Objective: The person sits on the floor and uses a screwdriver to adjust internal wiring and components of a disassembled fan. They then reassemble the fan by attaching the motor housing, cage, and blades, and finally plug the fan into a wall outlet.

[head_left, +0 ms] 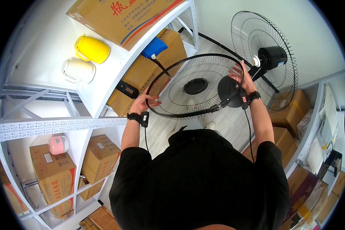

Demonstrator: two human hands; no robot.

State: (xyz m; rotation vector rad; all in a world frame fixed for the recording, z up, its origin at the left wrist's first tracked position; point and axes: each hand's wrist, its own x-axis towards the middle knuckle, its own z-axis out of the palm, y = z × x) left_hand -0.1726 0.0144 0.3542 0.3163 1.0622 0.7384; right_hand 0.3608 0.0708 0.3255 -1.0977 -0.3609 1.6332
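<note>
A round black wire fan guard [196, 86] with a dark centre disc is held out level in front of me, between both hands. At its left rim my left hand [145, 101] is closed on the wire edge, fingers partly behind the mesh. Across from it, my right hand [247, 81] grips the right rim, its fingers showing through the wires. Just beyond that hand stands a pedestal fan [273, 57] with its rear guard attached and a white piece on the shaft; no blades show on it. The fan's round black base is seen through the held guard.
On the left, a white shelf [115, 63] carries a yellow jug [94, 49], a cream jug [79, 71] and a large carton [122, 19]. Cartons [140, 76] with a blue cloth [154, 47] sit beneath it. More boxes [281, 140] and shelving line the right side.
</note>
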